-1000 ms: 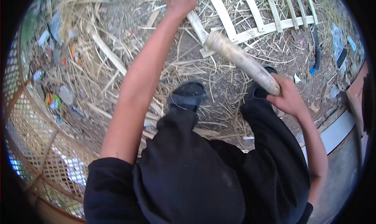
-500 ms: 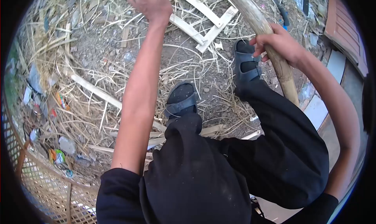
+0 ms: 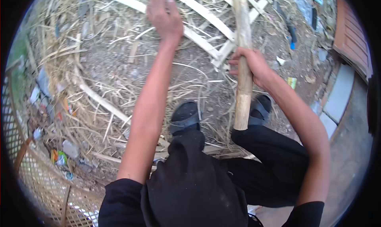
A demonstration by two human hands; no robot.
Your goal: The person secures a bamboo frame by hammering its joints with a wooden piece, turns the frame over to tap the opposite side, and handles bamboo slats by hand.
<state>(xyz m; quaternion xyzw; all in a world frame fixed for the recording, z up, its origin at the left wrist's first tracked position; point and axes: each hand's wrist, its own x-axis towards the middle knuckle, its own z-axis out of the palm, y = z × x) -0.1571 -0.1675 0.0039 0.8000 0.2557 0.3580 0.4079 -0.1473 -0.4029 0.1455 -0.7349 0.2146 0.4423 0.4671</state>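
Grips a wooden pole (image 3: pixel 243 90) in the closed right hand (image 3: pixel 256 65), near end appearing beside the right sandal (image 3: pixel 260 108). Extends the left hand (image 3: pixel 166 22) over the pale slatted frame (image 3: pixel 201 41) (cannot tell whether open or pinching a slat). Shows the frame on straw-strewn ground (image 3: pixel 119 64), crossed in view by the pole's far part.

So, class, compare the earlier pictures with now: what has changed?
The right hand, first gripping one end of the wooden pole, now holds it partway along. The pole has swung from slanting up and left to pointing nearly straight ahead. Nothing else was visibly taken up or let go. The left hand stays by the slatted frame.
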